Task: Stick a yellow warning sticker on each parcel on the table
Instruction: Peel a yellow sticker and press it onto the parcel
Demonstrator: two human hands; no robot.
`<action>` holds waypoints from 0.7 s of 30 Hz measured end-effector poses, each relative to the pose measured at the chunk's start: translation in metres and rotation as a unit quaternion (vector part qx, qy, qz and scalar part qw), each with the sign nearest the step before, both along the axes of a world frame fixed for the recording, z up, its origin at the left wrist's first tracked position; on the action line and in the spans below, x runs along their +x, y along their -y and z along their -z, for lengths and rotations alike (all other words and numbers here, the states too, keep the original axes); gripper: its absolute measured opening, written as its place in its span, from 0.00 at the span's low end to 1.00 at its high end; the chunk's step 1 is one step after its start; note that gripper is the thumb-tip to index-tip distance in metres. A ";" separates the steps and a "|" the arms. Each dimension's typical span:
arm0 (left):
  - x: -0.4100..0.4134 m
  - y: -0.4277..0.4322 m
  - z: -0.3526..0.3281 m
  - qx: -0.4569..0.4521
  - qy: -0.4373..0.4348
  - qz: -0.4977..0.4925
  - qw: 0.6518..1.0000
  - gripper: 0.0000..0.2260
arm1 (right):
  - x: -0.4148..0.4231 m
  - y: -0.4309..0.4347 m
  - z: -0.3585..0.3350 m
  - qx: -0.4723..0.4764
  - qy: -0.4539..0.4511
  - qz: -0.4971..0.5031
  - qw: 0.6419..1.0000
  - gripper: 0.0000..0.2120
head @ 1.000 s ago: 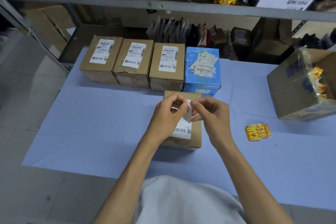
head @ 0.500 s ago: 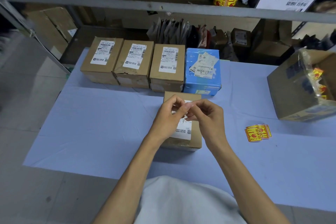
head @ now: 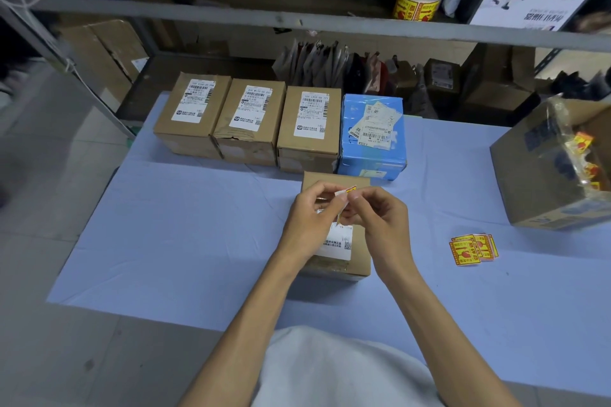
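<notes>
A brown parcel (head: 358,256) with a white label lies on the blue table cover (head: 185,228) in front of me. Above it my left hand (head: 309,225) and my right hand (head: 377,218) pinch one yellow warning sticker (head: 344,196) between their fingertips, its yellow and red edge showing beside the white backing. Behind stand three brown parcels (head: 193,112), (head: 249,119), (head: 310,124) and a blue parcel (head: 373,135) in a row. A small pile of yellow stickers (head: 472,249) lies to the right.
A large open cardboard box (head: 542,168) holding more stickers stands at the right edge. A roll of yellow stickers (head: 417,3) sits on the grey shelf (head: 231,15) behind the table, among bags and boxes. Grey floor lies to the left.
The fingertips came together over the near parcel. The white backing has been worked apart, and a yellow and red edge of the sticker now shows between them.
</notes>
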State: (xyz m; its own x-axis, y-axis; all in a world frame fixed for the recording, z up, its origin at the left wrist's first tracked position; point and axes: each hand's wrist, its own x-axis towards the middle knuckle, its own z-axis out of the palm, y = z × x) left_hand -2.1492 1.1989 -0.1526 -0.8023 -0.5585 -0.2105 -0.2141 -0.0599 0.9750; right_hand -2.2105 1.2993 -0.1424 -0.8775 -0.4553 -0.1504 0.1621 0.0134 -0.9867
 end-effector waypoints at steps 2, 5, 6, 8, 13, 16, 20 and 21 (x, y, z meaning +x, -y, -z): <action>0.001 -0.002 -0.003 0.026 -0.010 0.004 1.000 0.09 | -0.002 -0.001 0.000 -0.004 0.007 0.004 1.000 0.07; 0.002 -0.002 -0.005 0.013 -0.017 0.003 1.000 0.10 | -0.002 -0.002 0.002 -0.003 0.011 0.001 1.000 0.07; 0.002 -0.002 -0.005 -0.003 -0.012 0.000 1.000 0.09 | -0.002 -0.002 0.002 -0.003 0.012 -0.002 1.000 0.07; 0.001 -0.001 -0.003 -0.005 -0.002 -0.022 1.000 0.07 | -0.002 -0.002 0.002 -0.007 0.021 -0.009 1.000 0.07; 0.000 0.008 0.011 0.050 0.050 -0.134 0.988 0.08 | -0.007 -0.005 0.001 0.004 0.034 0.012 0.999 0.07; 0.001 0.018 0.014 0.050 0.042 -0.215 0.974 0.07 | -0.010 -0.007 0.003 0.009 0.041 0.029 0.999 0.06; 0.006 0.031 0.011 0.088 -0.026 -0.278 0.956 0.09 | -0.010 -0.008 0.005 0.017 0.040 0.037 0.998 0.06; 0.007 0.032 0.010 0.092 -0.032 -0.282 0.955 0.10 | -0.010 -0.008 0.005 0.019 0.039 0.036 0.998 0.06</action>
State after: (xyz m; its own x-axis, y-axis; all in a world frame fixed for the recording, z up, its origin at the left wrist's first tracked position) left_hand -2.1418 1.1670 -0.1630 -0.3998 -0.8634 -0.3078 -0.0387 -0.3197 0.9467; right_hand -2.2204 1.3068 -0.1472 -0.8926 -0.3841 -0.2361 0.2411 0.0360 -0.9698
